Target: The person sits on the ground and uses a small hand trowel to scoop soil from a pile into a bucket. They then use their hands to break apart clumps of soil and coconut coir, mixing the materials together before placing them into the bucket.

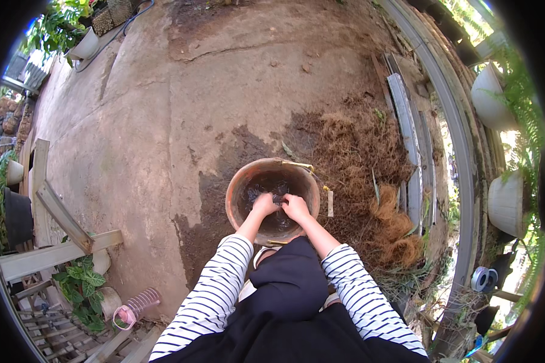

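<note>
A round, worn reddish-brown bucket (233,199) stands just in front of me, holding dark water (279,185) with ripples and glints. My left hand (265,204) and my right hand (295,207) are both inside its mouth, close together near the middle. Between their fingertips shows a small dark object (278,199), which both hands appear to pinch; what it is cannot be made out. The fingers are partly hidden, curled away from view. Yellow ties (299,164) mark the bucket's rim, and a pale handle grip (330,203) hangs out on its right.
Right of the bucket spreads a heap of brown fibre (345,140), with loose fibre clumps (393,227) nearer me. Metal rails (406,131) run beyond it. A pink ribbed bottle (138,307) lies at lower left beside a potted leafy plant (84,290) and wooden framing (59,255).
</note>
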Demonstrator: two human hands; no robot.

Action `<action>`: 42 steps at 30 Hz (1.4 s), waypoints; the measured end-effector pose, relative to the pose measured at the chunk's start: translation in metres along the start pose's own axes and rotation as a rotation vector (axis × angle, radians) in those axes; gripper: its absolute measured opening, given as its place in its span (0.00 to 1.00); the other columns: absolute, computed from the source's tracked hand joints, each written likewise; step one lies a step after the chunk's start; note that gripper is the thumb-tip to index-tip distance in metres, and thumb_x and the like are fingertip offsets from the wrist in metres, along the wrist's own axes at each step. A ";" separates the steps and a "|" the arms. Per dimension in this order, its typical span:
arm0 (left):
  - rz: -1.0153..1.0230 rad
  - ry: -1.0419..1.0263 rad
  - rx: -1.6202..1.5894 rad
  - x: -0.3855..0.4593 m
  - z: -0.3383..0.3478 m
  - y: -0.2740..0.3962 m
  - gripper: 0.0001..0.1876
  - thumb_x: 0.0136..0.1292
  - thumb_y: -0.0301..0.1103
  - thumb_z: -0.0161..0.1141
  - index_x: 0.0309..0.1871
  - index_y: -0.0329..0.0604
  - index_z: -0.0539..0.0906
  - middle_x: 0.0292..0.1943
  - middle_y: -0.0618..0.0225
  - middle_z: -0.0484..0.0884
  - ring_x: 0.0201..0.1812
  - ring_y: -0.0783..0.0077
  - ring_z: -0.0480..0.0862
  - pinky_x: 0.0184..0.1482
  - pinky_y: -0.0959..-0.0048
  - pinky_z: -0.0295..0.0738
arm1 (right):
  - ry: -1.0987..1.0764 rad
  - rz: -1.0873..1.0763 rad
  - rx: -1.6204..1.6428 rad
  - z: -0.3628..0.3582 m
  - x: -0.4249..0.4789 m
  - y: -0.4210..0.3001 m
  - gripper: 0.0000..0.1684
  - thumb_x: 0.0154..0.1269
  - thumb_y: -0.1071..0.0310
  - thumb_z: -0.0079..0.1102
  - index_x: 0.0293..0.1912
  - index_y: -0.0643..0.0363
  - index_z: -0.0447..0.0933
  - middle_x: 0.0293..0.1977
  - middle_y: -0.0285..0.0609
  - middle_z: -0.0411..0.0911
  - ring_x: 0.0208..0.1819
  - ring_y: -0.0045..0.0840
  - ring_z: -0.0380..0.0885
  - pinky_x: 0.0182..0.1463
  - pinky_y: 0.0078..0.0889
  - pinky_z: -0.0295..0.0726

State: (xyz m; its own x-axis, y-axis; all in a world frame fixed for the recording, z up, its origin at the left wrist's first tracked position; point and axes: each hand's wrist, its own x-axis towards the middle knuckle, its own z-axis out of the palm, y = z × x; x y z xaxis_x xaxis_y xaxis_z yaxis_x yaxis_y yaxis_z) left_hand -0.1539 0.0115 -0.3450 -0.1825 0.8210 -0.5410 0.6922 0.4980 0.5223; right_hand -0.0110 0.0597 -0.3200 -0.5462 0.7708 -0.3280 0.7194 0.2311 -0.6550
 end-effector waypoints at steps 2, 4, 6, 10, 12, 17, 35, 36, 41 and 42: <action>-0.054 -0.085 0.085 -0.011 -0.011 0.015 0.25 0.43 0.45 0.67 0.42 0.36 0.83 0.41 0.48 0.82 0.45 0.50 0.82 0.49 0.58 0.76 | -0.090 0.050 -0.046 0.007 -0.005 0.006 0.14 0.55 0.70 0.52 0.42 0.58 0.79 0.39 0.54 0.79 0.42 0.48 0.78 0.49 0.45 0.76; -0.061 0.059 0.130 -0.023 -0.019 0.029 0.23 0.44 0.43 0.67 0.41 0.36 0.82 0.43 0.50 0.81 0.49 0.52 0.80 0.52 0.57 0.74 | 0.105 -0.037 0.024 0.009 -0.007 0.004 0.14 0.55 0.74 0.50 0.41 0.59 0.78 0.39 0.54 0.78 0.43 0.47 0.77 0.49 0.45 0.76; 0.045 0.392 0.102 -0.032 -0.023 0.038 0.21 0.43 0.39 0.67 0.40 0.35 0.82 0.42 0.51 0.81 0.49 0.50 0.78 0.53 0.59 0.73 | 0.207 -0.003 0.112 0.000 -0.009 -0.006 0.17 0.53 0.81 0.46 0.41 0.58 0.78 0.40 0.52 0.76 0.45 0.46 0.76 0.51 0.44 0.75; 0.235 0.464 -0.042 -0.011 0.007 0.017 0.13 0.46 0.23 0.59 0.38 0.34 0.81 0.42 0.48 0.79 0.49 0.48 0.77 0.53 0.56 0.73 | 0.049 0.027 0.012 -0.004 -0.006 -0.007 0.20 0.53 0.82 0.48 0.44 0.55 0.78 0.50 0.56 0.71 0.50 0.48 0.74 0.55 0.43 0.73; 0.153 0.366 -0.034 0.002 0.022 0.001 0.10 0.47 0.22 0.57 0.35 0.33 0.82 0.38 0.47 0.80 0.45 0.46 0.79 0.50 0.55 0.74 | 0.047 0.000 0.041 -0.005 -0.011 -0.012 0.22 0.52 0.82 0.48 0.46 0.53 0.78 0.55 0.59 0.67 0.53 0.51 0.72 0.57 0.42 0.72; -0.131 0.245 0.069 0.001 0.010 0.012 0.09 0.53 0.22 0.52 0.32 0.35 0.84 0.32 0.47 0.83 0.38 0.49 0.84 0.43 0.55 0.79 | 0.092 -0.003 0.050 -0.002 -0.009 -0.001 0.25 0.49 0.85 0.48 0.46 0.53 0.78 0.59 0.58 0.64 0.59 0.50 0.68 0.62 0.39 0.69; 0.047 0.501 0.083 -0.031 -0.029 0.026 0.21 0.40 0.36 0.70 0.43 0.46 0.84 0.51 0.61 0.75 0.57 0.59 0.72 0.63 0.50 0.62 | -0.062 0.071 -0.191 -0.024 0.002 -0.034 0.31 0.48 0.48 0.64 0.53 0.45 0.76 0.57 0.50 0.65 0.59 0.47 0.68 0.57 0.48 0.73; 0.075 0.597 0.053 -0.037 -0.030 0.031 0.15 0.46 0.36 0.66 0.38 0.42 0.85 0.46 0.60 0.80 0.56 0.61 0.74 0.65 0.51 0.58 | -0.120 0.123 -0.162 -0.023 0.003 -0.038 0.31 0.51 0.45 0.60 0.55 0.45 0.75 0.59 0.51 0.63 0.61 0.48 0.66 0.59 0.49 0.71; 0.240 0.826 -0.245 -0.034 -0.037 0.058 0.12 0.58 0.33 0.56 0.41 0.38 0.84 0.46 0.55 0.82 0.50 0.57 0.80 0.61 0.56 0.65 | -0.339 -0.052 -0.140 0.011 0.038 0.029 0.28 0.64 0.55 0.40 0.62 0.45 0.68 0.65 0.62 0.56 0.64 0.52 0.61 0.66 0.48 0.62; 0.218 0.862 -0.352 -0.033 -0.035 0.046 0.12 0.59 0.32 0.54 0.41 0.36 0.83 0.46 0.55 0.82 0.50 0.55 0.80 0.60 0.59 0.68 | -0.157 -0.079 -0.122 0.015 0.027 0.004 0.24 0.59 0.69 0.42 0.55 0.50 0.76 0.48 0.56 0.76 0.58 0.48 0.68 0.63 0.39 0.67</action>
State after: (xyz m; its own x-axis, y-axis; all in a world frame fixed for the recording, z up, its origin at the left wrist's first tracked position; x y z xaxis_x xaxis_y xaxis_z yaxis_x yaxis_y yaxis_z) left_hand -0.1401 0.0170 -0.2800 -0.6229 0.7589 0.1901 0.5478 0.2496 0.7985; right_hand -0.0293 0.0722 -0.3415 -0.6561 0.6475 -0.3877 0.7135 0.3646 -0.5983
